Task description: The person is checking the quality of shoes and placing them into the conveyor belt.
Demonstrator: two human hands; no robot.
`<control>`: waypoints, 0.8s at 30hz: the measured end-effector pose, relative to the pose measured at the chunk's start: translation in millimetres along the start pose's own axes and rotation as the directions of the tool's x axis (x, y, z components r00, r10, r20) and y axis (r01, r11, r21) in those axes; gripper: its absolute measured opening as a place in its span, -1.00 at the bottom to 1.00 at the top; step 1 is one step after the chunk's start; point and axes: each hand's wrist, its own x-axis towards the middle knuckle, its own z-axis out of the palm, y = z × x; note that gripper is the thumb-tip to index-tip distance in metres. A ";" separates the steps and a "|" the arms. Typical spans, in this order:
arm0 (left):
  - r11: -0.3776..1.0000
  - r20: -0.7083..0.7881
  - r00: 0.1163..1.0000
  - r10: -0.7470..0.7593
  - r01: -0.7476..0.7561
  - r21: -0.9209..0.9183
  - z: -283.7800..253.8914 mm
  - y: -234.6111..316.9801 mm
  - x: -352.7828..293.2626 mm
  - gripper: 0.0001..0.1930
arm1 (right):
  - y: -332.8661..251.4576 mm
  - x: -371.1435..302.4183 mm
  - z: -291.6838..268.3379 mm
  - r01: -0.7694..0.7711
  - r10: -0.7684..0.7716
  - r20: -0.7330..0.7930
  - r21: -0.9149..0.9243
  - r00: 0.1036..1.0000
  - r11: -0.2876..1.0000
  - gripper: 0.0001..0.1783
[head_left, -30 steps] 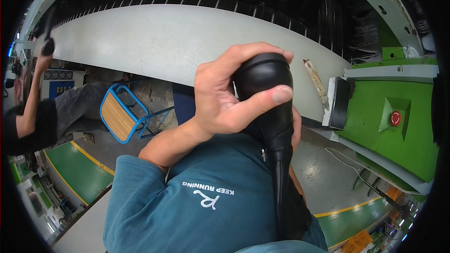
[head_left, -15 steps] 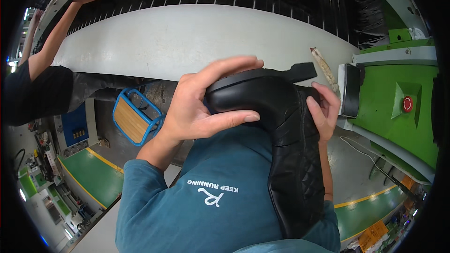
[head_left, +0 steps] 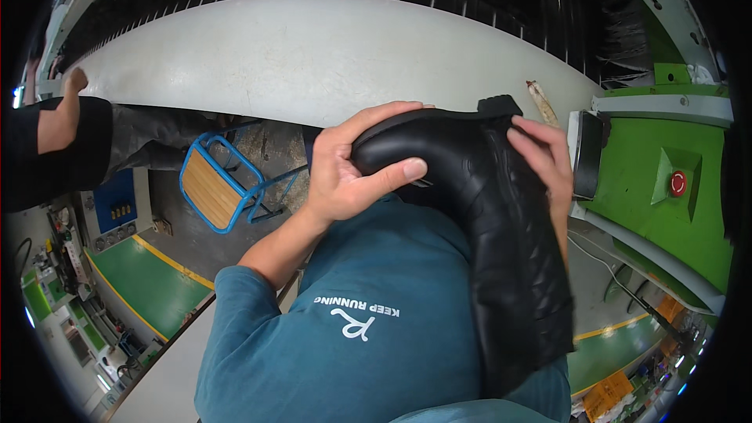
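In front of my chest I hold a tall black boot [head_left: 513, 243], its toe to the left and its sole turned up and away from me. The quilted shaft hangs down along my right side. My left hand [head_left: 356, 164] wraps the toe, thumb on the upper and fingers over the sole. Near the blocky heel [head_left: 499, 106], my right hand [head_left: 544, 157] grips the back of the boot; some of its fingers are hidden behind the shaft.
A long pale work surface [head_left: 313, 55] runs ahead, with dark slats behind it. At right stands a green machine [head_left: 642, 188] with a red button [head_left: 677, 183]. A stool [head_left: 215, 192] with a blue frame is at left, near a co-worker [head_left: 66, 137] in dark clothes.
The boot has turned slightly, showing more of its upper and less of its sole, and its shaft has swung right. Both hands stay on it. The co-worker's arm has drawn back from the slats.
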 end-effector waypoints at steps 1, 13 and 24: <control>0.992 0.016 0.994 -0.110 0.110 -0.065 -0.5 -1.8 -4.0 -0.20 | -4.9 9.4 -9.2 -0.062 0.058 0.066 0.062 0.996 0.996 -0.31; 0.910 0.164 0.896 0.413 -0.412 -0.040 15.1 -7.7 5.4 -0.24 | 32.8 37.8 -2.8 -0.640 0.542 0.356 0.274 0.761 0.718 -0.36; 0.917 0.060 0.915 0.399 -0.396 -0.057 24.6 -38.5 5.1 -0.37 | -36.2 16.5 41.5 0.220 -0.215 -0.101 0.041 0.971 0.975 -0.41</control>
